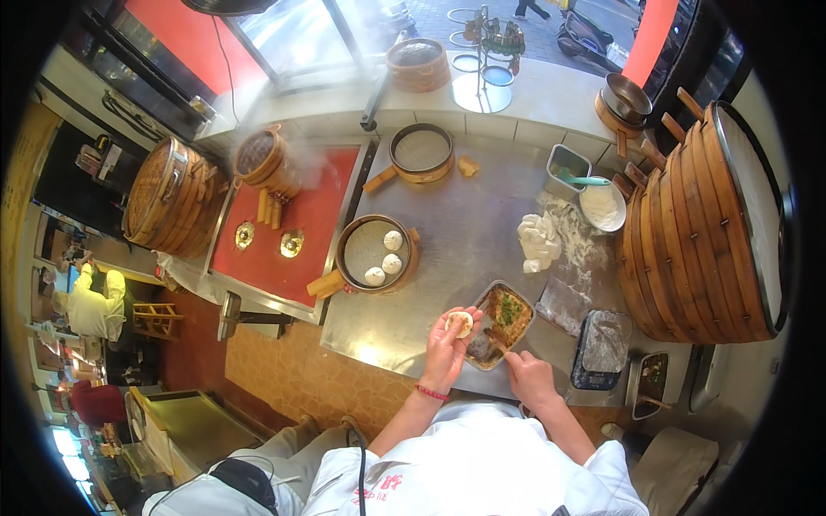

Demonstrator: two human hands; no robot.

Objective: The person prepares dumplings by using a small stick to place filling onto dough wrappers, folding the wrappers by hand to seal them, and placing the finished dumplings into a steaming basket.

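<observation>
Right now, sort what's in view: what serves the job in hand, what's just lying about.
Likely in use:
- left hand, holding a filled wrapper
- right hand, with a slim brown tool
- filling tray
- white dough lumps
- steamer with three buns

Likely just about:
- metal ring stand
- dark pan
- scooter outside

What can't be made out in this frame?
All head view:
- Wrapper: underside hidden by the left hand.
- Stick: grip end hidden in the right hand.
- Steaming basket: contents blurred by steam.
- Big steamer stack: insides of lower tiers hidden by their walls.
- Worker in yellow: hands too small to read.
</observation>
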